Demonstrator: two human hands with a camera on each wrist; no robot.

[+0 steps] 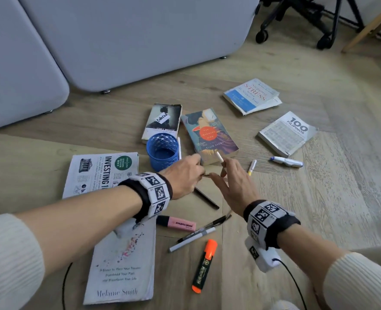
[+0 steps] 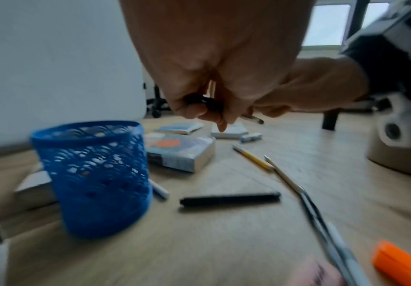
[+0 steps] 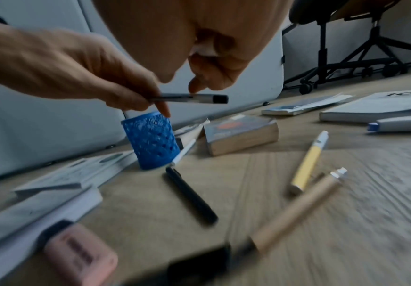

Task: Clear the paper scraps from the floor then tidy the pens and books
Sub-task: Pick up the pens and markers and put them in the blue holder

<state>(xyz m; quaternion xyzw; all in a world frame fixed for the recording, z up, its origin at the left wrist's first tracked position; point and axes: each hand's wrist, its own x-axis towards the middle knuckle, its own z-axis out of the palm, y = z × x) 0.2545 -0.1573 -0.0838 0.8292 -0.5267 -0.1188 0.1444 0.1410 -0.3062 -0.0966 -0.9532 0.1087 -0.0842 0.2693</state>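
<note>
My left hand point(image 1: 185, 175) pinches a grey pen with a black cap point(image 3: 192, 98) just above the floor, right of the blue mesh pen cup point(image 1: 162, 151). My right hand point(image 1: 232, 186) is close beside it, a fingertip near that pen, and a white pen point(image 1: 219, 157) sticks up from between its curled fingers. Loose on the floor lie a black pen point(image 1: 206, 198), a pink highlighter point(image 1: 176, 223), a grey marker point(image 1: 191, 239), an orange highlighter point(image 1: 204, 266) and a yellow-white pen point(image 1: 251, 167). Several books lie scattered, among them the Teahouse Fire book point(image 1: 209, 135).
Grey padded furniture point(image 1: 118, 41) stands behind the cup. An office chair base point(image 1: 297, 19) and a wooden leg point(image 1: 368, 25) are at the back right. A white-and-blue marker point(image 1: 287, 161) lies near the 100 Filipinos book point(image 1: 288, 133). Bare wood floor spreads to the right.
</note>
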